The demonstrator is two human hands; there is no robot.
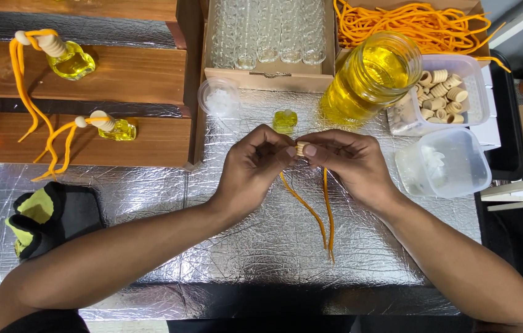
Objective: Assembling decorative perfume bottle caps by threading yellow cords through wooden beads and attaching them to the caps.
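1. Both hands meet over the middle of the table. The left hand point(255, 161) and right hand point(346, 161) pinch a small wooden cap point(301, 148) between their fingertips, fingers closed snug around it, so only a bit of it peeks out.
2. An orange cord point(326, 209) hangs from that cap in two strands, trailing toward the near edge over the crinkly silver foil table cover point(255, 246). The strand ends lie close together.
3. Just beyond the fingertips sits a small bottle of yellow liquid point(285, 121), uncapped as far as one can tell, standing on the foil.
4. To the left of that bottle is a little round clear cup point(219, 97) with something white in it.
5. To the far right is a big glass jar of yellow liquid point(369, 77), open at the top.
6. Right of the jar, a clear tub of wooden caps point(443, 92), and nearer, another clear tub point(446, 163) with white bits inside.
7. At the far edge: a cardboard box of empty clear bottles point(267, 31) and a pile of loose orange cords point(415, 24).
8. On the left, wooden steps point(150, 74) hold two finished bottles point(73, 61) point(118, 129), each with a cap and orange cord.
9. Near left, a black and yellow-green glove point(49, 216) lies on the foil.
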